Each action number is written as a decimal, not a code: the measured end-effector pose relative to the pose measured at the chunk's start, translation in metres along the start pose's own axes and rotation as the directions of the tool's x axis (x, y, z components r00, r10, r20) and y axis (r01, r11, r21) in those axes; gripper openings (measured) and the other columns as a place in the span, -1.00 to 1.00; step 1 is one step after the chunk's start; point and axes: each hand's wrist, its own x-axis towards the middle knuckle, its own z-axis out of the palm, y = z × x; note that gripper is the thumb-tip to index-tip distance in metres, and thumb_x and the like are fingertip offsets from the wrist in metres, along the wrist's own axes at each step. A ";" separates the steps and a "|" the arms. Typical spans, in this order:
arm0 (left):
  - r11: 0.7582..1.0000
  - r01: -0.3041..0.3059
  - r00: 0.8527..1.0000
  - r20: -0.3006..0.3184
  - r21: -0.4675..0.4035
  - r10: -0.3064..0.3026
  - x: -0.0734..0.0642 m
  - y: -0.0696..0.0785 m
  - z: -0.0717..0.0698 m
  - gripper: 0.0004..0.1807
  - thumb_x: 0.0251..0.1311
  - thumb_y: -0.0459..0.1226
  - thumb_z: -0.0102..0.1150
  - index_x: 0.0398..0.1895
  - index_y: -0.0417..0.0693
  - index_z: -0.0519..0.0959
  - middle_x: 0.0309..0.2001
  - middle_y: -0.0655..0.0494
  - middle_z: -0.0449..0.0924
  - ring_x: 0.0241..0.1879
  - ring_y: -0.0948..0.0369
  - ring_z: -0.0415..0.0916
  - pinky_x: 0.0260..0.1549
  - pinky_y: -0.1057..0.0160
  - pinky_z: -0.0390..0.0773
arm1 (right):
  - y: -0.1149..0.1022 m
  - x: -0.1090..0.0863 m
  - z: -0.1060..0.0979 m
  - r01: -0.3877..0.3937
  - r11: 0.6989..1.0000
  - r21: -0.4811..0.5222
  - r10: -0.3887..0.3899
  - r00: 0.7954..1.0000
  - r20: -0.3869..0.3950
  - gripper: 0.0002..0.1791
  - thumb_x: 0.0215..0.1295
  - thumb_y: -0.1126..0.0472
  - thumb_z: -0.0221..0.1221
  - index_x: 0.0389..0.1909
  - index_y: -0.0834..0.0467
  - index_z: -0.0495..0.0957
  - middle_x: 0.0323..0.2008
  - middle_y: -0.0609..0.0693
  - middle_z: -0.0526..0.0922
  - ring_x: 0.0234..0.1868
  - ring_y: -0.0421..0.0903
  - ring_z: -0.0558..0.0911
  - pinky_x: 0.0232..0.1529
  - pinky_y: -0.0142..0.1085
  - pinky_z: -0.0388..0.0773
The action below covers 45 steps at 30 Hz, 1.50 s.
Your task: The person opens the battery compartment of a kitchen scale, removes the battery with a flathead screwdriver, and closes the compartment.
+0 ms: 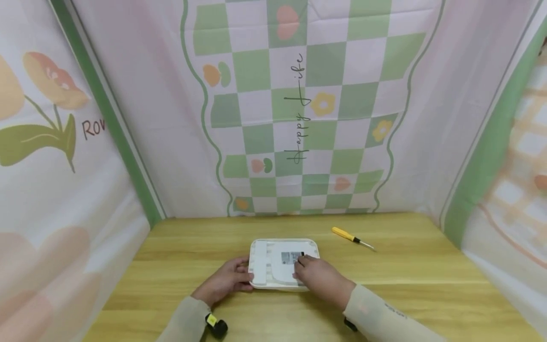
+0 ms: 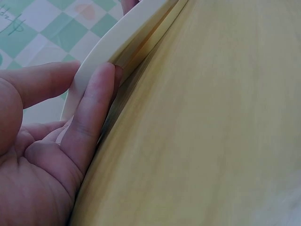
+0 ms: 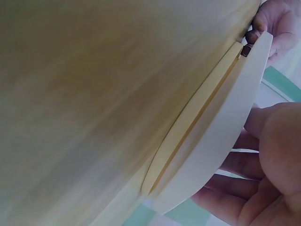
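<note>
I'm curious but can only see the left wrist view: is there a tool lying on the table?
Observer: Yes, a yellow-handled screwdriver lies on the table, right of the white object and farther from the person.
Visitor: What's on top of that object?
Observer: The head view shows a grey label.
Visitor: And the right hand?
Observer: It reaches over the top, beside that label; whether it pinches anything, I can't tell.

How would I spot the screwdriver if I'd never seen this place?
Find the wood-grain table below the green-checkered backdrop. On it, right of the white rounded-corner device and toward the backdrop, lies the screwdriver. Its slim yellow handle and thin silvery shaft set it apart from that broad white device.
</note>
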 end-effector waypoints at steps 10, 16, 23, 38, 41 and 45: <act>1.000 0.016 1.000 0.013 -0.004 -0.016 0.002 0.002 0.000 -0.25 0.26 -0.43 0.20 0.45 -0.34 0.09 -0.08 -0.19 0.61 -0.15 0.00 0.62 -0.12 0.08 0.67 | 0.000 0.001 -0.002 0.065 0.992 -0.111 -0.060 0.997 0.051 -0.84 0.30 0.25 0.24 -0.20 0.27 0.63 -0.19 0.17 0.65 -0.15 0.06 0.65 -0.15 -0.18 0.69; 1.000 0.013 1.000 0.014 -0.005 -0.013 -0.001 0.002 0.000 -0.28 0.26 -0.44 0.19 0.44 -0.34 0.13 -0.12 -0.17 0.61 -0.19 0.03 0.63 -0.16 0.10 0.69 | -0.003 0.001 0.001 0.126 0.963 -0.239 -0.104 0.989 0.100 -0.83 0.20 0.38 0.24 -0.18 0.29 0.62 -0.17 0.21 0.65 -0.14 0.07 0.65 -0.14 -0.23 0.68; 1.000 0.021 1.000 -0.001 -0.010 -0.021 -0.001 0.003 0.002 -0.27 0.25 -0.47 0.19 0.44 -0.36 0.10 -0.14 -0.18 0.61 -0.20 0.02 0.63 -0.15 0.09 0.68 | -0.004 0.000 0.005 0.128 0.949 -0.287 -0.100 0.989 0.112 -0.80 0.19 0.38 0.23 -0.15 0.31 0.62 -0.16 0.22 0.65 -0.15 0.06 0.66 -0.22 -0.27 0.70; 1.000 0.018 1.000 -0.002 -0.002 -0.018 0.000 0.006 0.000 -0.22 0.24 -0.44 0.21 0.46 -0.36 0.05 -0.16 -0.16 0.60 -0.17 0.00 0.62 -0.12 0.08 0.67 | 0.005 0.003 -0.004 0.044 0.999 -0.023 -0.044 0.999 0.007 -0.76 0.33 0.09 0.23 -0.27 0.22 0.63 -0.31 0.05 0.66 -0.32 -0.09 0.64 -0.34 -0.27 0.68; 1.000 0.015 1.000 0.001 -0.004 -0.015 0.001 0.005 0.000 -0.21 0.24 -0.45 0.21 0.46 -0.37 0.04 -0.16 -0.16 0.60 -0.17 0.00 0.63 -0.12 0.08 0.67 | 0.007 0.002 -0.005 0.028 0.999 0.026 -0.027 0.999 -0.039 -0.78 0.30 0.08 0.25 -0.41 0.15 0.59 -0.42 -0.04 0.59 -0.45 -0.16 0.56 -0.51 -0.31 0.61; 1.000 0.007 1.000 0.003 -0.009 -0.007 0.000 0.002 0.001 -0.22 0.23 -0.46 0.20 0.45 -0.40 0.04 -0.18 -0.15 0.61 -0.19 0.01 0.63 -0.14 0.08 0.68 | 0.007 0.003 -0.008 0.039 0.999 0.022 -0.039 0.999 -0.021 -0.79 0.29 0.07 0.25 -0.45 0.09 0.58 -0.43 -0.07 0.59 -0.43 -0.16 0.56 -0.48 -0.30 0.59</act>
